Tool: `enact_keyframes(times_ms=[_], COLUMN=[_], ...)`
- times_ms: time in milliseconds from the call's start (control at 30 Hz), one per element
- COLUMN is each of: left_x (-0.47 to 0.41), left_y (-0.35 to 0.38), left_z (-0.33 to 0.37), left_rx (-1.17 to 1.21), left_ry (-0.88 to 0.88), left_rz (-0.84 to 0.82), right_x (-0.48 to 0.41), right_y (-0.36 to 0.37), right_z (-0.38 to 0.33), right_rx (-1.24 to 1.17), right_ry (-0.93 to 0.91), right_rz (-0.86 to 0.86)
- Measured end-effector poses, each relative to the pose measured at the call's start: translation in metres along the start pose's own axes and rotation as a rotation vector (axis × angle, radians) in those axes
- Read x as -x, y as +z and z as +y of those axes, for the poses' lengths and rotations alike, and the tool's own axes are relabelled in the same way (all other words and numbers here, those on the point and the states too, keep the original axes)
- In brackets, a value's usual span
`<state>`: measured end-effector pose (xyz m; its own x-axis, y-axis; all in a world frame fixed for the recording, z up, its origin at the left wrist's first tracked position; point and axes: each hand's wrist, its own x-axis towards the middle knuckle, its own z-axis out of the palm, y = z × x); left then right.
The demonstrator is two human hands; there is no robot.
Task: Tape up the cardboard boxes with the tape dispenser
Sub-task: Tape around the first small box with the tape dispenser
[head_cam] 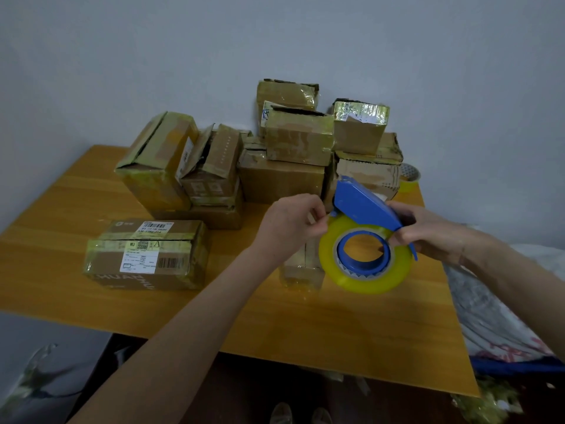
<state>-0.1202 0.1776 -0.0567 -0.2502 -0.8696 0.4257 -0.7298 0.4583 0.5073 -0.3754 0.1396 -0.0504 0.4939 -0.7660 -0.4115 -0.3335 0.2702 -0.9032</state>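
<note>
Blue plastic forms the tape dispenser [362,208], which is held above the table [305,332], in front of the piled cardboard boxes [281,175] and over a small box [302,266]. Its handle is clasped by the curled fingers of the right hand [428,234]. The yellow roll [394,272] is pinched at its edge beside the cutter by the left hand [290,224]. The tool is judged light and rigid and the film sticky and limp, so the handle is best gripped and the serrated edge avoided.

Bare left forearm [195,307], bare right forearm [504,270]; on the feet, 2 pale, round-toed shoes [282,414], dim.
</note>
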Motion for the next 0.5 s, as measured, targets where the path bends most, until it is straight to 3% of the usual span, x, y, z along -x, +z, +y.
enact_keyframes(times_ms=[133,300,433,500], left_x=[0.007,0.006,0.008,0.010], left_y=[0.007,0.000,0.006,0.011], left_z=[0.004,0.005,0.005,0.008], left_rx=[0.066,0.588,0.595,0.676], left_ry=[-0.032,-0.395,-0.471,-0.518], left_rz=[0.035,0.046,-0.115,-0.110], right_x=[-0.001,0.003,0.002,0.001], right_y=[-0.001,-0.004,-0.004,-0.003], right_z=[-0.001,0.002,0.004,0.003], right_rx=[-0.016,-0.097,-0.099,-0.095], right_ry=[-0.007,-0.026,-0.033,-0.031], right_rz=[-0.008,-0.041,-0.055,-0.057])
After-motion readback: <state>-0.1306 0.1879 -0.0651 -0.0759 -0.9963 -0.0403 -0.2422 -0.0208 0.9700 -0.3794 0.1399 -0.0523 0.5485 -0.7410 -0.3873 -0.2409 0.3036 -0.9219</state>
